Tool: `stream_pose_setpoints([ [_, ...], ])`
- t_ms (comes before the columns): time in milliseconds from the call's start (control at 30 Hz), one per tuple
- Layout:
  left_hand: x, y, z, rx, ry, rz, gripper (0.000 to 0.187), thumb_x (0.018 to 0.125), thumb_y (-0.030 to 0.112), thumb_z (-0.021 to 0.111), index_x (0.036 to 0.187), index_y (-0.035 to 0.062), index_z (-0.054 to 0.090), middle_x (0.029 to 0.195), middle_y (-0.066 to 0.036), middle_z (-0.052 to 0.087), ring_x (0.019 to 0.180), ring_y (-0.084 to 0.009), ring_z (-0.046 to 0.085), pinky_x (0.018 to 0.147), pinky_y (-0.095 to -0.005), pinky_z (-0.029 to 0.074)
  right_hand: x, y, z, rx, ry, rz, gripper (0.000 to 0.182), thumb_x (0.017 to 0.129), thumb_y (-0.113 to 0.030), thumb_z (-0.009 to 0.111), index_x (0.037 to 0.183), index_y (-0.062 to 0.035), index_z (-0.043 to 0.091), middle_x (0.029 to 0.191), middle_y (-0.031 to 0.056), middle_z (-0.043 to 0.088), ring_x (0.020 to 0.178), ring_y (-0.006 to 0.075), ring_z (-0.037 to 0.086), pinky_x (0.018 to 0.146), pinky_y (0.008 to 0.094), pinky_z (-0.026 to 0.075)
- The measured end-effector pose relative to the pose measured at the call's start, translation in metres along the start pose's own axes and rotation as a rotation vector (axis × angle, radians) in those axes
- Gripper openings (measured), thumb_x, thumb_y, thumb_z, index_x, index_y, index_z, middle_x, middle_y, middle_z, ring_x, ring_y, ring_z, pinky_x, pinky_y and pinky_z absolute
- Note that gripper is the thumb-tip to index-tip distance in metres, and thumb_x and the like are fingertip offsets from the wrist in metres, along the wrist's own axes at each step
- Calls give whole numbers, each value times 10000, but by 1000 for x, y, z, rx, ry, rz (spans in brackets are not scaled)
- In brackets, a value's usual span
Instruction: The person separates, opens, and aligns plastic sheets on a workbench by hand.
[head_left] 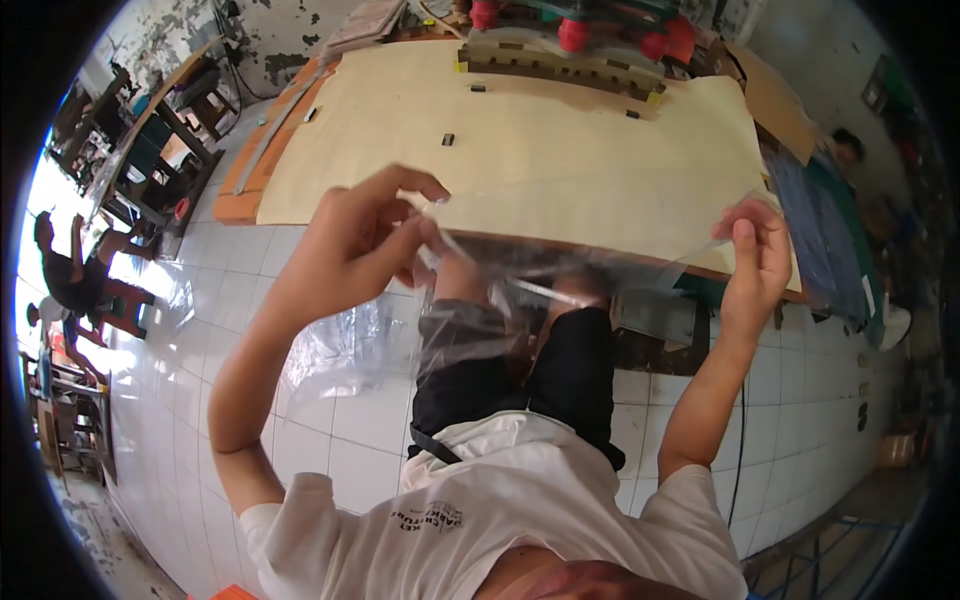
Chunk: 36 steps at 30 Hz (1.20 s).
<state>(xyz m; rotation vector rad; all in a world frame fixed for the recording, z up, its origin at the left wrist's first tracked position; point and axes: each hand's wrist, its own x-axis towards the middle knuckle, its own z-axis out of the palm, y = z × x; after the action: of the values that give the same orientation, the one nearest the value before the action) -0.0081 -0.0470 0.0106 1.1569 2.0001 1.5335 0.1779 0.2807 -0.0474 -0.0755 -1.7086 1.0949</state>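
A thin, clear plastic film [545,292] is stretched between my two hands, above my lap and the table's near edge. My left hand [345,250] has its fingers curled and its thumb bent in, closed on the left end of the film. On the other side, my right hand [757,255] pinches the film's right corner between thumb and fingers. Light streaks and folds run through the film, so its full outline is hard to make out. More crumpled clear plastic [340,350] shows at my left, below my forearm, over the floor tiles.
A cream sheet [600,150] covers the table, bearing several small dark pieces [448,140]. A metal ruler [283,125] lies along its left edge. Behind stands equipment with red knobs [574,36]. Bluish plastic sheets [820,240] hang at right. People [70,270] sit at far left.
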Motion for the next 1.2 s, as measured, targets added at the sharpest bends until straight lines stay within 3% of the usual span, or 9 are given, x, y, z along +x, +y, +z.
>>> stream_pose_setpoints([
  [133,-17,3,-6,-11,-136,-109,161,969,37,529,1051,-81,601,829,-146,694,722,-201,720,618,-288,600,-6,6,8,73,-77,78,84,941,-41,558,1001,13,581,922,71,618,809,127,588,786,264,482],
  [233,-24,10,-13,-20,-78,-110,146,921,15,599,1008,-100,625,790,-130,698,721,-187,715,652,-282,597,-13,18,12,183,-216,175,161,805,100,477,920,10,545,923,88,594,844,147,586,795,286,491],
  [367,-28,14,-23,-88,32,-59,184,929,72,644,1031,-80,622,801,-139,699,735,-190,713,656,-288,587,-19,27,16,419,-322,273,174,824,109,476,951,12,545,922,103,595,844,163,594,801,318,506],
  [500,-31,-15,-28,-147,126,11,193,930,55,635,1069,-76,605,861,-148,704,798,-195,713,706,-292,580,-20,21,26,475,-176,139,119,907,52,513,1017,19,546,926,130,605,694,171,616,645,282,521],
  [567,-33,-37,-29,-129,82,42,268,912,29,647,1146,-66,558,940,-153,692,857,-202,708,760,-304,571,-13,14,29,387,-32,14,109,957,-27,550,1047,34,554,923,147,629,554,149,607,508,227,481],
  [733,-21,-39,8,-50,169,30,565,821,35,745,1299,-32,452,1053,-152,640,944,-223,685,826,-315,544,30,-18,25,148,-52,91,143,953,-74,583,1056,25,587,926,126,646,551,113,579,514,225,452],
  [833,3,-41,23,625,534,505,690,740,122,817,1324,4,468,1334,-218,467,1264,-339,483,975,-428,449,74,-37,31,78,-109,66,184,949,-98,597,1097,10,608,938,104,654,556,88,547,520,215,418],
  [1033,63,-3,51,764,338,713,833,740,451,798,1396,68,456,1451,-258,361,1279,-448,426,1016,-488,400,140,-81,58,-7,-297,13,255,941,-110,608,1163,12,583,908,81,681,568,50,547,508,197,450],
  [1200,96,-11,93,799,387,709,918,680,305,812,1474,142,381,1535,-292,189,1322,-497,340,1034,-538,362,137,-87,87,87,-357,72,239,935,-49,582,1154,39,540,834,75,670,528,34,543,449,173,451],
])
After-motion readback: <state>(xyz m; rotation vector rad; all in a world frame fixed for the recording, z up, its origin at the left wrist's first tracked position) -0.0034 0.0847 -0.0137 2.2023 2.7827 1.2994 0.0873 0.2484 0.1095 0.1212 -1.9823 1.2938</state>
